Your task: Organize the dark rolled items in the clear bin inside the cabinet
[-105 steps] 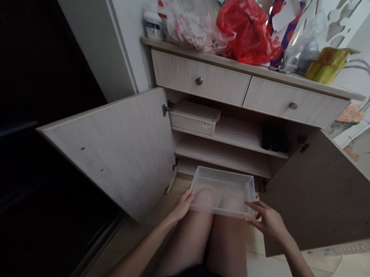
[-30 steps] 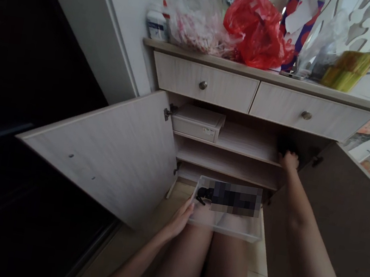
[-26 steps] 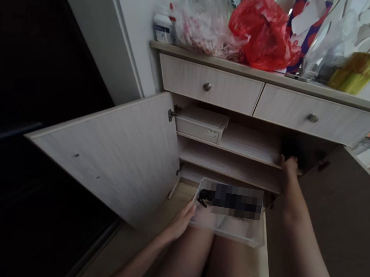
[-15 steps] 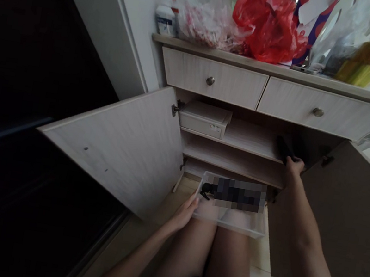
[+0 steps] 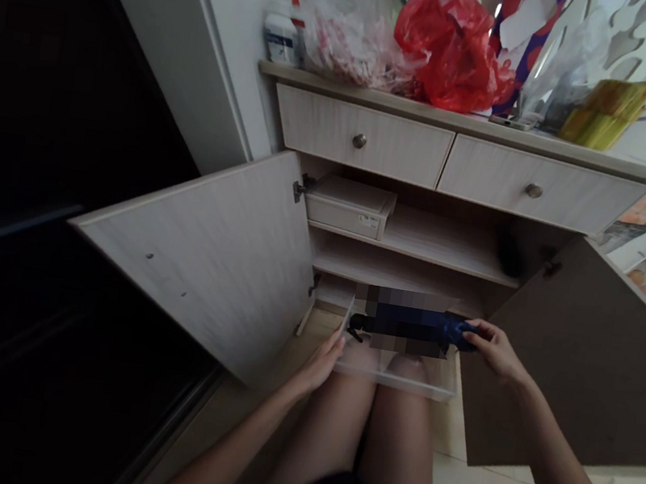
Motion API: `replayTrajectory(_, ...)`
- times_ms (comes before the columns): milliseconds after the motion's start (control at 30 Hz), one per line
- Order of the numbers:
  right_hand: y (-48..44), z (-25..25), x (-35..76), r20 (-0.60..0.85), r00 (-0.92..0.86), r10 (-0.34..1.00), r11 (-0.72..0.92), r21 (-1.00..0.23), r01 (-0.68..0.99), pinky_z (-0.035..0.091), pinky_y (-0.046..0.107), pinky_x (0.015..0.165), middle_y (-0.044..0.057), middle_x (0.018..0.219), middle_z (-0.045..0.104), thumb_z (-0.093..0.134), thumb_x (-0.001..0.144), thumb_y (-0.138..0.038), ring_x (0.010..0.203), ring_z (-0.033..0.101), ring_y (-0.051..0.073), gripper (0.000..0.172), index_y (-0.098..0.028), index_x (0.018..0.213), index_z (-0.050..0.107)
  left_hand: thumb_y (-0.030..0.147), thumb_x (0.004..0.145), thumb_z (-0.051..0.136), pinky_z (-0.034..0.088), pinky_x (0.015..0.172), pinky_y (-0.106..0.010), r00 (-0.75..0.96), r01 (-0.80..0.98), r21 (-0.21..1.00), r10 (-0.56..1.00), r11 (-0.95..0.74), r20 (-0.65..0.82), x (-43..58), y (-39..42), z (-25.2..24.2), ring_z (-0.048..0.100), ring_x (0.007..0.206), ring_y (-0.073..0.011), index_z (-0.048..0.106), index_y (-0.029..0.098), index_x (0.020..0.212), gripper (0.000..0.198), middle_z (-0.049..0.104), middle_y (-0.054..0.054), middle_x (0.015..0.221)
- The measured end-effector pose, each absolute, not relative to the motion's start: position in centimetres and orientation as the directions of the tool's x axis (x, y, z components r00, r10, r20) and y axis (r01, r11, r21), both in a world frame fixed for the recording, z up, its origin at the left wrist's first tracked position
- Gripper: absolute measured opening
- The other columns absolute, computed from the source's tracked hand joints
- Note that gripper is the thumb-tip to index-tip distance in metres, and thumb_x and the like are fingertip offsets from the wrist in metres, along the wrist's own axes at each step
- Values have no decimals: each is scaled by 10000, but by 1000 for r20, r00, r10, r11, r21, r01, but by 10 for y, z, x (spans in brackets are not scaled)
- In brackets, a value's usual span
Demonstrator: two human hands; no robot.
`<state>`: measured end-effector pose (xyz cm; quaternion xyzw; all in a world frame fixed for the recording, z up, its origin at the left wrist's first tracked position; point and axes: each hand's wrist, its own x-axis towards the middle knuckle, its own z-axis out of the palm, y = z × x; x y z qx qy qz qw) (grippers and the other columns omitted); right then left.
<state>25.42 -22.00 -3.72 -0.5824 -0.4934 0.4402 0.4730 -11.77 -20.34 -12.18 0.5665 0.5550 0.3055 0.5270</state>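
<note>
A clear plastic box [image 5: 392,381] rests across my thighs in front of the cabinet. My left hand [image 5: 323,365] holds its left side, fingers against the wall. My right hand [image 5: 493,349] grips the right end of what looks like a dark blue folded umbrella [image 5: 459,334], which lies lengthwise over the box. Its middle is hidden by a blurred patch. At the left end inside the box shows a black knob with a strap [image 5: 356,325].
Both cabinet doors, left [image 5: 205,248] and right [image 5: 575,356], stand open. A white drawer box [image 5: 346,209] and a dark object [image 5: 510,251] sit on the upper shelf. A red plastic bag [image 5: 453,42], a white bottle [image 5: 280,37] and a yellow package [image 5: 604,111] stand on top.
My right hand has moved from the dark object on the upper shelf down to the box, and now grips the blue umbrella end. My left hand stays on the box.
</note>
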Motion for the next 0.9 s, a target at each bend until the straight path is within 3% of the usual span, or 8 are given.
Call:
replayTrajectory(233,-238,-55,230,-75,-115,990,-52,-979,196,523,304,742,94,995,711,810,623,-448,820,643,179,396,-151,855,687,767,864,317,370,1150,-434,226,359,930,959,79,-169,-117,-203,-115,446,1402,-307,447,166,1491,878,492,-121,1505)
replayTrajectory(300,-236,-63,226,-46,-165,985,-4,-970,244,535,329,775,103,1028,712,785,660,-457,867,660,199,377,-157,867,687,774,856,302,320,1182,-418,220,384,923,967,38,-131,-116,-202,-114,353,1461,-291,465,160,1477,889,474,-115,1520)
replayTrajectory(367,-234,-69,225,40,-209,977,110,-936,334,541,360,824,111,1047,712,754,708,-449,925,670,220,342,-165,885,686,796,843,273,319,1184,-412,211,405,913,969,36,-132,-116,-202,-115,362,1456,-291,460,161,1481,919,479,-113,1517)
replayTrajectory(500,-231,-74,224,236,-339,911,403,-691,601,507,412,937,115,1054,713,693,787,-306,1025,653,240,162,-190,899,704,833,819,278,409,1114,-457,223,389,915,954,103,-202,-119,-202,-118,553,1299,-334,404,159,1517,979,494,-141,1500)
replayTrajectory(567,-230,-74,220,216,-410,886,456,-559,692,508,398,921,101,1001,717,702,762,-247,999,651,240,124,-211,879,723,840,814,295,428,1093,-463,231,370,922,950,113,-209,-120,-200,-118,566,1278,-339,384,156,1526,992,485,-151,1506)
replayTrajectory(633,-226,-72,217,149,-435,888,446,-512,734,521,356,858,81,932,716,742,714,-238,929,655,232,141,-230,855,740,840,818,293,433,1085,-472,238,350,928,947,124,-216,-119,-198,-118,543,1301,-339,373,164,1531,986,500,-149,1494)
replayTrajectory(800,-181,-52,239,132,-354,926,364,-558,745,513,292,730,47,825,703,716,771,-371,761,638,197,172,-245,881,752,808,827,348,333,1165,-478,245,335,938,952,93,-182,-118,-195,-116,398,1427,-340,443,155,1488,934,469,-139,1520)
replayTrajectory(900,-134,-27,276,287,23,958,132,-508,851,498,312,810,88,934,700,597,871,-377,863,641,218,231,-210,933,744,785,833,359,253,1207,-471,238,350,932,953,95,-187,-118,-195,-117,359,1452,-329,447,147,1485,917,451,-130,1532)
